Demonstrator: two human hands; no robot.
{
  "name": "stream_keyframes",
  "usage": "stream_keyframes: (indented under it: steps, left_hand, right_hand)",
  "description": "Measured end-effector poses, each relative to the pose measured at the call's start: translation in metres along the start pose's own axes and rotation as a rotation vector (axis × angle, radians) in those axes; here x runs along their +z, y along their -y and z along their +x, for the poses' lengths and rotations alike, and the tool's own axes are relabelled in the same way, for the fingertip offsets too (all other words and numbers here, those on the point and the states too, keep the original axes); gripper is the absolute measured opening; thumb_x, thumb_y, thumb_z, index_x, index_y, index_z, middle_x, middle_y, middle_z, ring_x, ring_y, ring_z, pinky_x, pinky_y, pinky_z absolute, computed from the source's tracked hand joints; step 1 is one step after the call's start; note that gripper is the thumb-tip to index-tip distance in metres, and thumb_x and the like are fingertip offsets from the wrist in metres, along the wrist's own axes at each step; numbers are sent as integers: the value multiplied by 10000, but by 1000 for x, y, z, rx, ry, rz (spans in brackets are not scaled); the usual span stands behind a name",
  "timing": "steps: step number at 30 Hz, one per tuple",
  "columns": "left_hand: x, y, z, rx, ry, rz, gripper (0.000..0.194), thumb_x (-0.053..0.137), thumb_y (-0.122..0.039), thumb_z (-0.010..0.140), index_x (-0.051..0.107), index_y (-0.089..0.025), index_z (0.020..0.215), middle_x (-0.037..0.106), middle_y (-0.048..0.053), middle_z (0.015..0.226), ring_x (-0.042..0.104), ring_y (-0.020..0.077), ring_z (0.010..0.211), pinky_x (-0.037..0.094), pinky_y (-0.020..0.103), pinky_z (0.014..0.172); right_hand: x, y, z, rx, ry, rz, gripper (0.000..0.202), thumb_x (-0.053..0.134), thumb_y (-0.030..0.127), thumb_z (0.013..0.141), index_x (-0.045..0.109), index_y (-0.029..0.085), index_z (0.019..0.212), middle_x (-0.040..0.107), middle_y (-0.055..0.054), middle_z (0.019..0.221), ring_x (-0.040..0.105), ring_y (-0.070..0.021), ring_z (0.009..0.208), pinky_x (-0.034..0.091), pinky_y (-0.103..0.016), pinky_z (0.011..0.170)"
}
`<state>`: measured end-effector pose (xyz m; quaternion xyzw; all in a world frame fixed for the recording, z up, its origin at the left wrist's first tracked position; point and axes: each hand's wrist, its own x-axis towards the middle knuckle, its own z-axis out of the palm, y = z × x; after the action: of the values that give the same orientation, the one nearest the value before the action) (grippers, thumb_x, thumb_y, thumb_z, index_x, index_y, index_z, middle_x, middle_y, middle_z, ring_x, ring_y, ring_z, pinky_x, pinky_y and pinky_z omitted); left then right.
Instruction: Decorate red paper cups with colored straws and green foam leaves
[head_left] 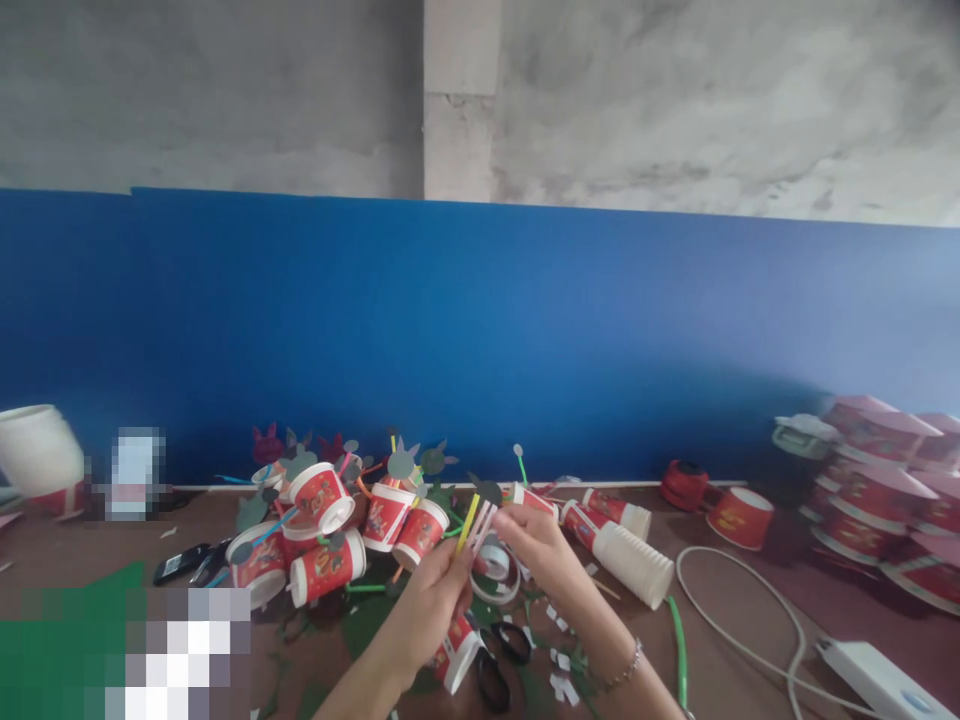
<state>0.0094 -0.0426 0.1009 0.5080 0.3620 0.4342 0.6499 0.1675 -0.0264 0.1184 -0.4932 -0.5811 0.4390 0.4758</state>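
Note:
My left hand [435, 600] is closed around a few straws, a yellow one [468, 522] and pale pink ones [484, 527], which stick up from its fingers. My right hand [531, 540] has its fingertips pinched at the upper end of the pink straws, close beside the left hand. Just below the hands are rolls of white tape [495, 585]. A red paper cup [454, 655] lies under my left wrist, next to black-handled scissors [493, 680].
Red cups [386, 515] with straws and paper animal cutouts crowd the left centre. Stacked cups [634, 565] lie right of the hands. A white cable [765, 580], a power strip [889, 680] and piled red cups [870, 500] are farther right. A blue partition [480, 340] stands behind.

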Motion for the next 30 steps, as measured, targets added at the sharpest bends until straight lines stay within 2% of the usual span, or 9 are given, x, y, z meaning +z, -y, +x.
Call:
stream_keyframes:
  steps: [4, 6, 9, 12, 15, 18, 21, 25, 30]
  left_hand:
    - [-2, -4, 0, -60, -40, -40, 296, 606, -438, 817, 624, -144, 789, 618, -4, 526, 466, 84, 399, 305, 185, 405]
    - [-6, -9, 0, -77, -112, -160, 237, 601, -357, 840, 648, -126, 852, 705, 66, 750, 631, 140, 621, 465, 214, 581]
    - [-10, -16, 2, -130, -152, -376, 171, 575, -242, 857, 653, -101, 916, 709, 134, 957, 668, 207, 890, 503, 289, 794]
    - [-11, -18, 2, -197, -148, -483, 191, 517, -213, 884, 634, -81, 960, 706, 161, 973, 680, 220, 878, 522, 311, 778]
    - [-10, -18, 2, -215, -148, -509, 195, 487, -193, 899, 618, -67, 967, 714, 136, 839, 687, 180, 745, 530, 276, 702]
    - [-13, -17, 3, -211, -139, -534, 174, 472, -180, 905, 605, -80, 956, 651, 45, 632, 600, 100, 509, 468, 196, 510]
    - [-17, -16, 3, -196, -78, -560, 142, 467, -183, 906, 589, -110, 906, 514, -47, 503, 381, 33, 336, 267, 147, 352]
    - [-20, -16, 3, -190, -46, -557, 162, 454, -205, 909, 563, -121, 825, 368, -94, 461, 213, 11, 316, 130, 153, 337]
    - [-21, -15, 3, -173, -40, -555, 143, 466, -211, 896, 561, -113, 854, 323, -103, 474, 179, 10, 338, 108, 159, 351]
  right_hand:
    - [-5, -2, 4, -25, 10, 22, 331, 612, 480, 721, 529, 172, 629, 361, 77, 487, 252, -69, 449, 181, -210, 430]
    - [-14, -9, 9, -40, -80, 17, 345, 569, 507, 750, 535, 179, 646, 368, 73, 501, 268, -75, 453, 202, -209, 437]
    - [-25, -23, 18, -70, -135, -148, 382, 558, 498, 752, 482, 187, 543, 357, 68, 483, 309, -84, 461, 246, -211, 452]
    - [-22, -36, 22, -79, -100, -366, 387, 595, 456, 730, 471, 182, 486, 368, 65, 453, 333, -89, 457, 265, -211, 449]
    - [-18, -46, 22, -108, -39, -531, 390, 542, 448, 778, 555, 171, 504, 447, 48, 450, 405, -102, 460, 295, -206, 448]
    - [-28, -53, 26, -102, -82, -662, 383, 385, 349, 871, 682, 175, 703, 544, 24, 484, 503, -129, 485, 356, -213, 490]
    - [-43, -58, 32, -63, -154, -796, 346, 372, 231, 852, 712, 188, 898, 664, -34, 626, 605, -180, 609, 401, -254, 577]
    - [-38, -61, 42, -67, -50, -973, 275, 516, 172, 761, 736, 260, 901, 732, -61, 824, 655, -236, 809, 414, -280, 652]
    - [-19, -63, 53, -40, 63, -1137, 307, 572, 103, 705, 741, 219, 933, 734, -127, 790, 673, -271, 793, 428, -304, 669]
